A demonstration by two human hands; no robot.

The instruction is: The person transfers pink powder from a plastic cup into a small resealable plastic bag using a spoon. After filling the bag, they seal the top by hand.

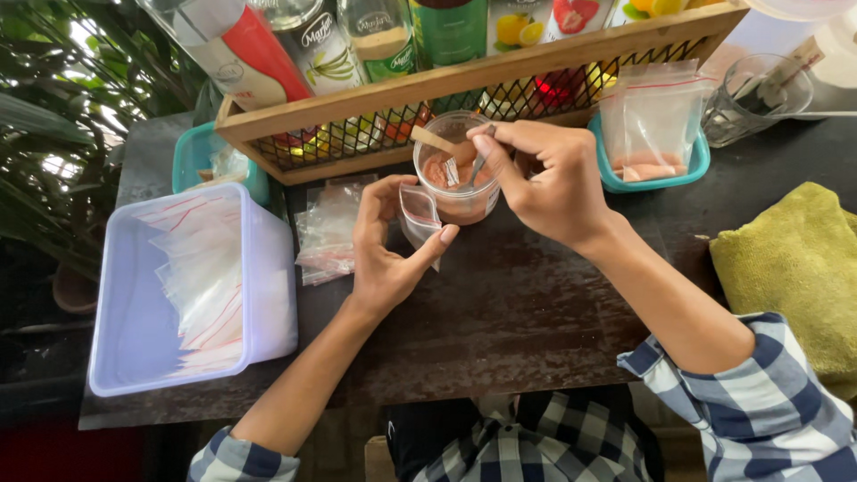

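The small clear plastic zip bag with a red seal line (420, 214) is thin, limp and very light; I judge it would slip or collapse unless pinched near its mouth, so the best hold is at the top corners beside the seal. The left hand (386, 245) does this: its grip is narrow, thumb and forefinger curled round the bag's mouth, wrist bent back, forearm lying across the dark worn tabletop (509, 312) from the near edge.

Touching or just behind the bag stands a round clear plastic cup of pinkish pieces in liquid (457, 174), near the far edge against a wooden rack with black mesh (464, 98). It looks light, easily tipped and slippery when wet.

The right hand (549, 178) hovers over the cup, its grip closed on a thin metal utensil (479, 165) dipped inside, with the wrist arched.
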